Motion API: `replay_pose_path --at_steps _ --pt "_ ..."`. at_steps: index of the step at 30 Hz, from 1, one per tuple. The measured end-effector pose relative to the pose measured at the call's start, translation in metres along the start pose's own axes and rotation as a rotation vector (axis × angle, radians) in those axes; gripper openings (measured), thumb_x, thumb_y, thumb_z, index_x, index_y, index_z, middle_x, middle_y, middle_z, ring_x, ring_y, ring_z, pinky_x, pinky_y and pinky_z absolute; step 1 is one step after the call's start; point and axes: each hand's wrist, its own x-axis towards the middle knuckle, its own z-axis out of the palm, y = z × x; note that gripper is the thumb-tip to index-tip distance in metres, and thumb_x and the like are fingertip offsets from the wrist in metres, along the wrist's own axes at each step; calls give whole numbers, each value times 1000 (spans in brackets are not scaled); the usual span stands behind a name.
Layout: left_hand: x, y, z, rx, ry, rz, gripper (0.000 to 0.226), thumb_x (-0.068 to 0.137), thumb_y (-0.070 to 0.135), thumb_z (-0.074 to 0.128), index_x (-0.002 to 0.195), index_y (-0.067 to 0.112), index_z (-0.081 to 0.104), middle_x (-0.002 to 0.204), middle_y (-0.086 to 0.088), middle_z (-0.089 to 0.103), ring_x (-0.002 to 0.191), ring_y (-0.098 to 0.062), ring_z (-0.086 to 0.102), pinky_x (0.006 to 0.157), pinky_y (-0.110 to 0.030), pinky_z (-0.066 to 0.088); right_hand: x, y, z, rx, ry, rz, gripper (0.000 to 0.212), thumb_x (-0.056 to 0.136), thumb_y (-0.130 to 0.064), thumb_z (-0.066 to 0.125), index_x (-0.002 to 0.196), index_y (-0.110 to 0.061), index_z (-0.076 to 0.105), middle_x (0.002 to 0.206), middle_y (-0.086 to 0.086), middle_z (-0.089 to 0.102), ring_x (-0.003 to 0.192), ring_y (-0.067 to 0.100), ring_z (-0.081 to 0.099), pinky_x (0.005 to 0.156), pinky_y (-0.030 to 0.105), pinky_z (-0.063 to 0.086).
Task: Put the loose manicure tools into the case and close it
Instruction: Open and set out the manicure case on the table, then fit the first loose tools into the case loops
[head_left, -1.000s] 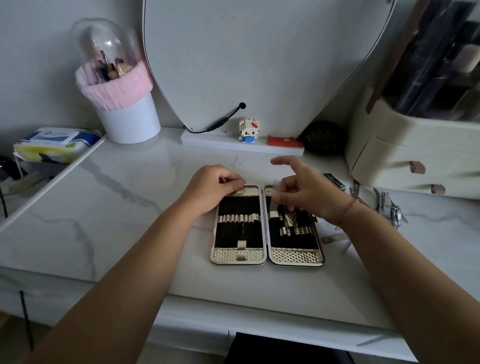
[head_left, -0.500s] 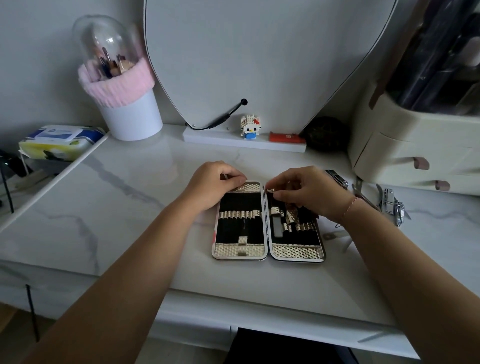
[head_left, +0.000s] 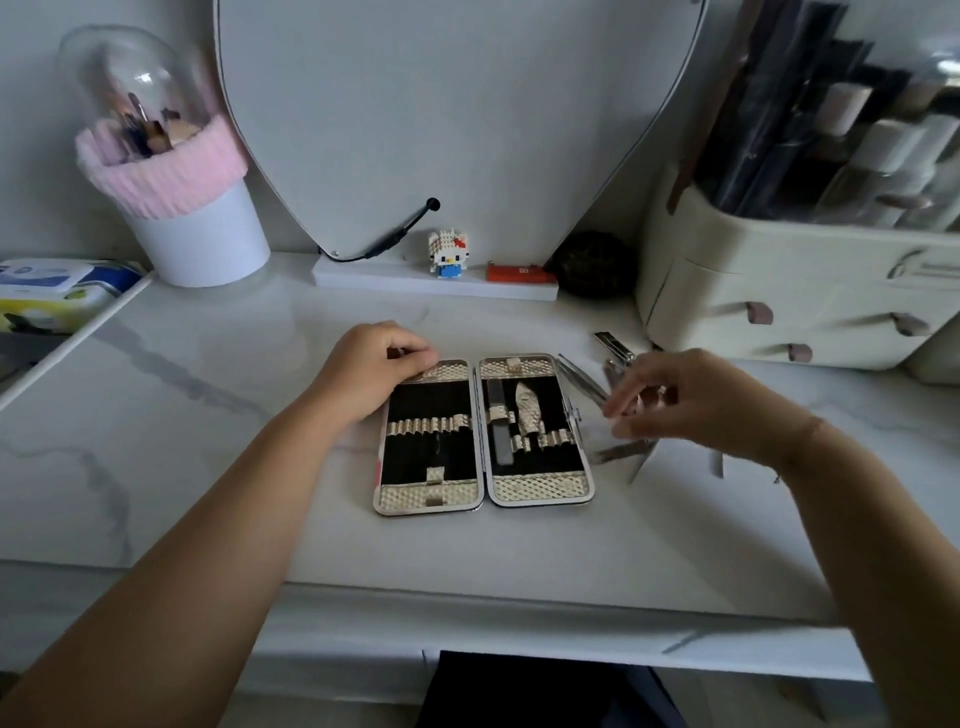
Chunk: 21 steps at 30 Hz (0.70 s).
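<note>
- the open case (head_left: 434, 498) lies flat on the marble table (head_left: 208, 415).
- left hand (head_left: 371, 371): fingers curled, holding the case's far left corner.
- right hand (head_left: 691, 405): blurred over the loose tools (head_left: 582, 383) just right of the case; grasp unclear.

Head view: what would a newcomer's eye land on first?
The case lying open flat at the middle of the marble table, black lining with gold trim. The left hand holds its far left corner, while the blurred right hand hovers over the loose metal tools just right of it. Behind stands a big heart-shaped mirror.
</note>
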Motion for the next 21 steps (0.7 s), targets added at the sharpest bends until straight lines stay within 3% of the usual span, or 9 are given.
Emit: replay_pose_path --at_steps 2,8,13,21 --pt "-1 0 0 4 -1 5 11 83 23 68 92 20 74 89 8 66 83 -2 58 72 -17 39 -9 10 9 -22 -11 -20 26 62 -49 72 81 -30 71 83 -9 62 77 6 59 68 14 46" --pt "-4 2 0 -2 23 -8 10 84 24 68 92 21 74 86 11 64 80 -1 56 71 -18 39 -12 17 24 -4 113 -30 12 65 -25 82 71 -29 72 82 -5 56 73 8 54 66 13 41" --pt "-3 -1 2 -1 35 -22 9 83 25 68 90 22 74 83 12 63 77 -3 56 70 -19 39 -9 14 20 -118 27 -43 8 72 -26 77 78 -25 72 87 -2 55 78 4 51 72 17 42" --pt "-3 0 1 -4 38 -28 9 83 25 68 90 21 73 85 11 63 78 -2 55 69 -19 39 -4 18 17 -34 -26 -64 9 71 -22 78 76 -24 70 79 -5 64 73 8 56 71 23 48"
